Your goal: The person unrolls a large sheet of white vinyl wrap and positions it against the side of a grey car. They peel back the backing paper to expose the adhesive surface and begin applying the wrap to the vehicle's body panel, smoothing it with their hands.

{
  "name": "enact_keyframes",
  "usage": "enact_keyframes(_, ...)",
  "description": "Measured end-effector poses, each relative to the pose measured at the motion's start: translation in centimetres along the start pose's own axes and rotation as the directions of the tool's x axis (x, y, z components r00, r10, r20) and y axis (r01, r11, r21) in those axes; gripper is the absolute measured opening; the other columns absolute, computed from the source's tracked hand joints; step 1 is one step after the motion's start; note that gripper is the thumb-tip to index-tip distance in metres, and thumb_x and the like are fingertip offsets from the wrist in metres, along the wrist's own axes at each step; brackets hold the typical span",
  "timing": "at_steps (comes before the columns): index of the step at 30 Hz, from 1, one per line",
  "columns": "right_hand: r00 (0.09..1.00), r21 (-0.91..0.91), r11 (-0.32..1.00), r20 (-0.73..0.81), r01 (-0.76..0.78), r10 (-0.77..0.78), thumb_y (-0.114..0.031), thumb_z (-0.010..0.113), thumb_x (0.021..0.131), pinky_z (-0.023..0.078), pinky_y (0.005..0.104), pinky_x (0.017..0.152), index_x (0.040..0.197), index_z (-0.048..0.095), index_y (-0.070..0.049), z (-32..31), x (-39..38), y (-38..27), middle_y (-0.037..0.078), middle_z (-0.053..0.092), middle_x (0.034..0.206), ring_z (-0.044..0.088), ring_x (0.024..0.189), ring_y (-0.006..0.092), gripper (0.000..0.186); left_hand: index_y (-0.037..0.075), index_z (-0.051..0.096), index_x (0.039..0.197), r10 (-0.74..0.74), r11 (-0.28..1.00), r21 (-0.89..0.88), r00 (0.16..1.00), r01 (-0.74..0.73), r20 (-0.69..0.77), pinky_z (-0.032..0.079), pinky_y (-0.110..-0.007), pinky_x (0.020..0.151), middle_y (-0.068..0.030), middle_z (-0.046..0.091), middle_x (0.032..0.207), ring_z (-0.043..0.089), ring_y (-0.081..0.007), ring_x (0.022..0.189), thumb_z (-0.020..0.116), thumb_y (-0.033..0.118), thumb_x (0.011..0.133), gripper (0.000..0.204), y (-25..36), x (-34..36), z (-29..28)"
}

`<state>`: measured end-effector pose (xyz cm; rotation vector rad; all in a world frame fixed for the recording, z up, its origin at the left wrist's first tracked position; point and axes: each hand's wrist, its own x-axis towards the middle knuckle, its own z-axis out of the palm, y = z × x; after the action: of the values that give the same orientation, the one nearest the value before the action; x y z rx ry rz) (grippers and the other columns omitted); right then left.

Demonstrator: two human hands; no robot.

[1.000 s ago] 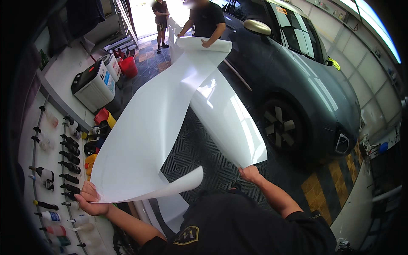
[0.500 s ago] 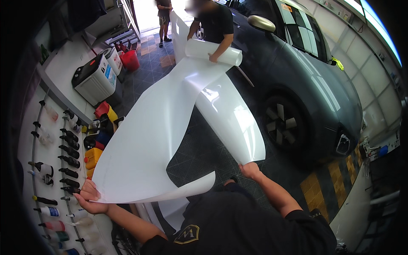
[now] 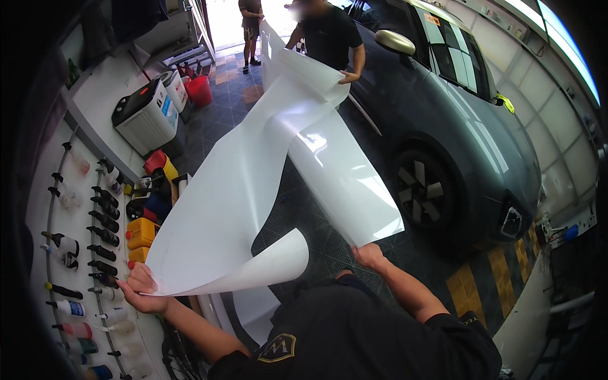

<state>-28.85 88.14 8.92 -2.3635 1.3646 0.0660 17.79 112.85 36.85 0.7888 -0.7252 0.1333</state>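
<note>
Beside the car: a person stands at the near end of a long white film sheet point(image 3: 234, 190), both arms reaching forward from the lower edge of the view.
Left hand point(image 3: 140, 290): out to the left and low, fingers curled round the sheet's near left corner, thumb side up; it pinches the edge closed, with the film fanning up and away from it.
Right hand point(image 3: 368, 254): forward and to the right, forearm bare and angled up from the dark shirt; the fingers close on the near right corner of the sheet, just under its lower edge.
Sheet relative to grip: it spans between the two hands and rises away from them; between them the near edge sags and curls over into a loose flap, so the middle hangs below the left grip's level.
Far end: a second person point(image 3: 329, 38) in a dark shirt holds the roll point(image 3: 310, 73) the sheet comes off, one hand at its right end.
Right of sheet: a dark grey car point(image 3: 456, 126), its front wheel point(image 3: 421, 190) near the right hand.
Left of sheet: a wall rack of spray bottles point(image 3: 101, 215), just beside the left hand, and a white machine point(image 3: 145, 117) farther back.
Floor point(image 3: 316, 247): dark tiles show through the gap under the sagging film.
</note>
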Motion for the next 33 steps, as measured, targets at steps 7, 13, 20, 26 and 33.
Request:
enact_keyframes(7, 1.000, -0.036, 0.999, 0.000, 0.009, -0.009, -0.037, 0.041, 0.099, 0.053, 0.0523, 0.078, 0.094, 0.068, 0.003, 0.0, -0.5, -0.1, 0.027, 0.068, 0.085, 0.067, 0.080, 0.0448, 0.049, 0.016, 0.029, 0.053, -0.011, 1.000, 0.000, 1.000, 0.011, 0.005, 0.030, -0.028, 0.059, 0.0019, 0.024, 0.048, 0.022, -0.0111, 0.049, 0.031, 0.025, 0.104, 0.052, 0.2, 0.1, -0.1)
enact_keyframes(13, 0.999, -0.049, 0.999, 0.038, 0.005, -0.004, -0.038, 0.039, 0.099, 0.053, 0.0517, 0.078, 0.091, 0.068, 0.003, 1.0, -1.5, 1.0, 0.027, 0.068, 0.084, 0.067, 0.081, 0.0443, 0.051, 0.016, 0.029, 0.052, 0.008, 1.000, 0.011, 1.000, -0.009, 0.004, 0.030, -0.029, 0.059, 0.0018, 0.024, 0.048, 0.022, -0.0109, 0.049, 0.032, 0.025, 0.103, 0.052, 0.2, -0.1, 0.0)
enact_keyframes(20, 1.000, -0.048, 0.999, 0.006, 0.008, -0.008, -0.038, 0.040, 0.099, 0.053, 0.0518, 0.077, 0.092, 0.068, 0.003, 1.8, -2.2, 2.3, 0.026, 0.068, 0.084, 0.067, 0.082, 0.0440, 0.050, 0.016, 0.028, 0.051, 0.015, 1.000, 0.026, 1.000, -0.015, -0.010, 0.031, -0.030, 0.060, 0.0014, 0.023, 0.048, 0.022, -0.0110, 0.048, 0.034, 0.024, 0.102, 0.052, -0.3, -0.5, 1.2)
enact_keyframes(26, 0.993, -0.036, 0.998, -0.108, 0.050, -0.054, -0.035, 0.040, 0.099, 0.053, 0.0518, 0.076, 0.095, 0.068, 0.002, 1.5, -3.0, 2.1, 0.026, 0.069, 0.086, 0.067, 0.081, 0.0434, 0.046, 0.017, 0.028, 0.051, 0.006, 0.998, -0.061, 1.000, -0.004, 0.025, 0.031, -0.029, 0.059, 0.0017, 0.023, 0.048, 0.022, -0.0106, 0.047, 0.033, 0.025, 0.103, 0.052, -0.5, -0.7, 0.7)
enact_keyframes(33, 0.998, -0.055, 0.998, -0.054, 0.037, -0.040, -0.035, 0.040, 0.099, 0.053, 0.0520, 0.077, 0.096, 0.068, 0.002, 1.1, -2.9, 2.3, 0.026, 0.069, 0.087, 0.067, 0.082, 0.0440, 0.047, 0.017, 0.028, 0.053, -0.054, 0.984, -0.174, 0.996, 0.042, -0.066, 0.032, -0.029, 0.061, 0.0023, 0.023, 0.048, 0.022, -0.0109, 0.047, 0.031, 0.026, 0.104, 0.052, -2.2, 1.3, 1.4)
